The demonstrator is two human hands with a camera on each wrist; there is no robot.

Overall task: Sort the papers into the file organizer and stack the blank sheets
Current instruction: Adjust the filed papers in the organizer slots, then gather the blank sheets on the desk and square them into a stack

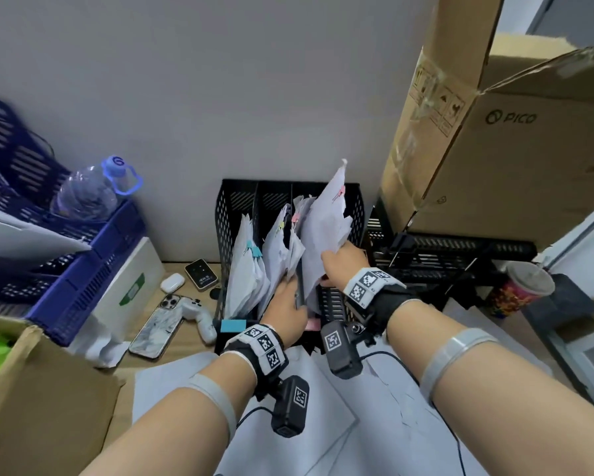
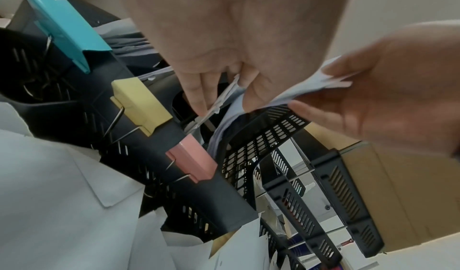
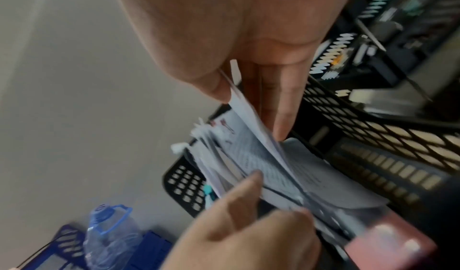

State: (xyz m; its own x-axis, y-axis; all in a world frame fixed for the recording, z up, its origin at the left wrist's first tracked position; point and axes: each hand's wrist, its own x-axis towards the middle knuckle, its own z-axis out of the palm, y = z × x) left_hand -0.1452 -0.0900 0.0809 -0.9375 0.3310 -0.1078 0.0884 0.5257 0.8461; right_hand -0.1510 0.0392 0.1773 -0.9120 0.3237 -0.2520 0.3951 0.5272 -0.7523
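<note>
The right hand (image 1: 340, 266) pinches a sheaf of papers (image 1: 326, 231) at its lower edge, thumb on one face and fingers (image 3: 281, 115) flat along the other, so the sheets stand between them, tilted up over the rightmost slot of the black file organizer (image 1: 226, 214). The left hand (image 1: 288, 314) curls its fingers (image 2: 196, 95) round the near edges of the papers already standing in the slot just beside, thumb against them, touching the divider there. Teal, yellow and pink clips (image 2: 191, 158) sit along the organizer's front rail. Blank sheets (image 1: 254, 407) lie flat on the counter (image 1: 192, 304) below both wrists.

The fingertips of both hands are hidden behind paper in the head view. The right wrist view is blurred, and any print on the sheets cannot be read. How deep the held sheaf reaches into the slot cannot be told. A cardboard box (image 1: 511, 149) is cut off at the right edge.
</note>
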